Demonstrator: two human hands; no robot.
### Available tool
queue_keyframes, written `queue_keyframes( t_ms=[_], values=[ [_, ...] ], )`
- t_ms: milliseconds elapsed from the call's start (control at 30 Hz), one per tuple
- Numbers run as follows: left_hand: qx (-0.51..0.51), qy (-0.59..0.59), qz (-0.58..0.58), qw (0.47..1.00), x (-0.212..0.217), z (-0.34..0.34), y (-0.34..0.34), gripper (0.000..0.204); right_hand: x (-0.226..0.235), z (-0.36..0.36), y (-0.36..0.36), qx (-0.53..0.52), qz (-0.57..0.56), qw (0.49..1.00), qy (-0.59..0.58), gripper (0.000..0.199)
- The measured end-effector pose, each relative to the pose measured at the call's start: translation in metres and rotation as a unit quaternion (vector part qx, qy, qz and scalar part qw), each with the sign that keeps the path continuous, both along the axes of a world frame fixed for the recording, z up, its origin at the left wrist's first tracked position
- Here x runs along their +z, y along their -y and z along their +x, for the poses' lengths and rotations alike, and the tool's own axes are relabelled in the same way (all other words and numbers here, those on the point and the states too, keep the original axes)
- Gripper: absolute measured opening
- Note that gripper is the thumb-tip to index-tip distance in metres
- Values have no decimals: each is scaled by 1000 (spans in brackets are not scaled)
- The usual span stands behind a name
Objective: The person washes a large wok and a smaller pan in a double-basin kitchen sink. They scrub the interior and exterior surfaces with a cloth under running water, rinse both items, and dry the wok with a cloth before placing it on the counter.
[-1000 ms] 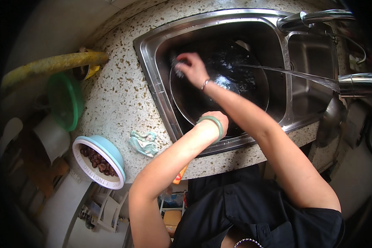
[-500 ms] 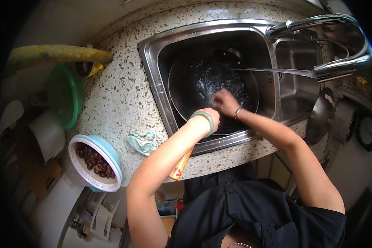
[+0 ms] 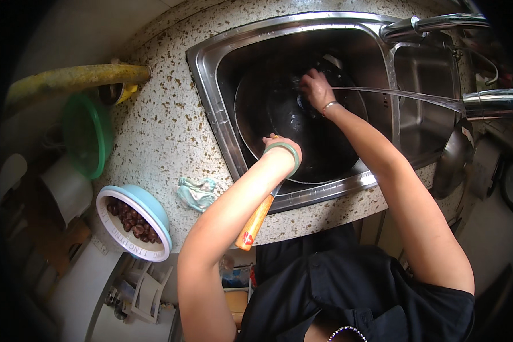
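Speckled stone makes up the bench point(image 3: 159, 131), and a steel sink point(image 3: 211, 97) is let into it, with a second, smaller basin point(image 3: 424, 102) on the right. Inside the main basin sits a dark wok point(image 3: 319, 142), wet and glossy, filling most of the bowl. Its orange handle point(image 3: 255, 223) sticks out over the sink's front rim and past the bench edge. The left hand point(image 3: 280, 148) is closed around the wok where the handle meets the pan, a pale green bangle point(image 3: 286, 151) on its wrist. The right hand point(image 3: 316, 90) presses down on the far inner side of the wok, fingers curled; whether it holds a cloth or scrubber I cannot tell. A thin stream of water point(image 3: 404, 96) runs from the tap point(image 3: 493, 101) on the right toward that hand. Left of the sink, a crumpled pale green cloth point(image 3: 196, 192) lies on the bench. Further left a light blue bowl point(image 3: 132, 223) holds dark brown round pieces, and a green plastic basin point(image 3: 85, 134) stands tilted beside a yellow pipe point(image 3: 74, 78). A metal ladle or lid point(image 3: 453, 162) hangs at the right edge of the sink
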State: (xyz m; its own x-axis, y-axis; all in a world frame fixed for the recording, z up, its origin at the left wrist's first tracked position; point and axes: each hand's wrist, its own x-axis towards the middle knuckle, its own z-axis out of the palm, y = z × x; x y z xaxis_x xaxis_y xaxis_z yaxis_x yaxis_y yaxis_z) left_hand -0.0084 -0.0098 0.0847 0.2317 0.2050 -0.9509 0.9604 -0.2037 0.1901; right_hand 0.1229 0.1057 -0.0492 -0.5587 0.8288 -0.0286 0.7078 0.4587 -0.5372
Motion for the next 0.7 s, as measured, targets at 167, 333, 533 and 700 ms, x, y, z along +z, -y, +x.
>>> queue_keyframes(
  t_ms=[167, 333, 533, 700],
  values=[
    [-25, -15, 41, 999, 5, 7, 6, 47, 30, 50, 48, -4, -103, 992, 75, 15],
    [42, 91, 19, 995, 6, -16, -1, 37, 71, 24, 109, 6, -348, 938, -2, 16],
    [135, 10, 177, 975, 34, -15, 18, 37, 43, -49, 103, -49, -135, 982, -125, 18],
    [71, 75, 141, 985, 28, -9, 36, 24, 49, -66, 88, 31, -86, 991, -95, 38]
  ],
)
